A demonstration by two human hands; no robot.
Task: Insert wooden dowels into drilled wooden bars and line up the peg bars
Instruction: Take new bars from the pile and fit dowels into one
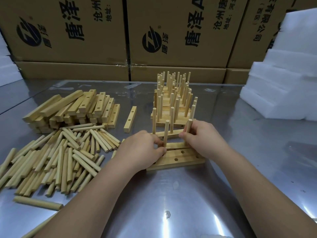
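Two drilled wooden bars lie side by side near the middle of the steel table; the nearer bar (pixel 178 160) shows empty holes. Behind it, the farther bar (pixel 176 145) carries two upright dowels. My left hand (pixel 142 148) pinches the base of the left dowel (pixel 166 133). My right hand (pixel 202 138) grips the right dowel (pixel 188 126) low down. A row of finished peg bars (pixel 173 100) with standing dowels stretches away behind them.
Loose dowels (pixel 58 155) lie heaped at the left, with a stack of drilled bars (pixel 73 110) behind them and one single bar (pixel 130 119) beside it. Cardboard boxes (pixel 171 31) wall off the back. White foam blocks (pixel 281 86) stand at the right.
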